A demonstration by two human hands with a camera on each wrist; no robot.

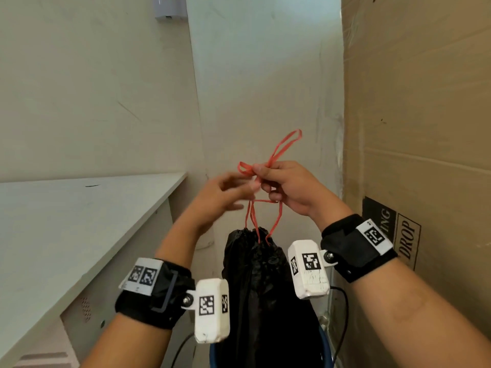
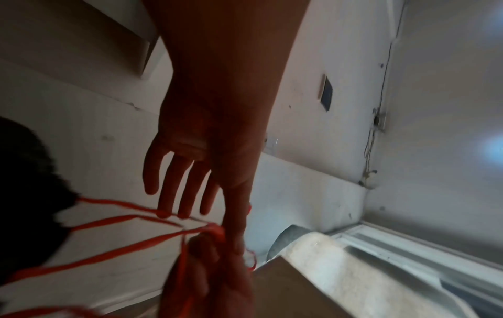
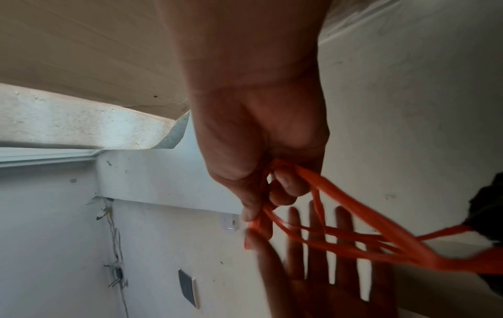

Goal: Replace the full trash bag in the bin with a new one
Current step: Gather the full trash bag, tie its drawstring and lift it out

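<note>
Black wrist straps (image 1: 353, 248) carry white camera boxes (image 1: 309, 269) bearing black-and-white square markers.

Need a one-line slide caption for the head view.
Right hand pinches the red drawstring of the gathered black trash bag while the open left hand reaches in beside it.

1. Crinkled black plastic trash bag (image 1: 261, 264), thin film with a dull sheen, gathered at the neck.
2. Flat red-orange plastic drawstring (image 1: 276, 152), smooth and ribbon-like.
3. Brown corrugated cardboard sheet (image 1: 414, 107) on the right, matt, creased.
4. White desk top (image 1: 66, 208) on the left, smooth, matt.
</note>
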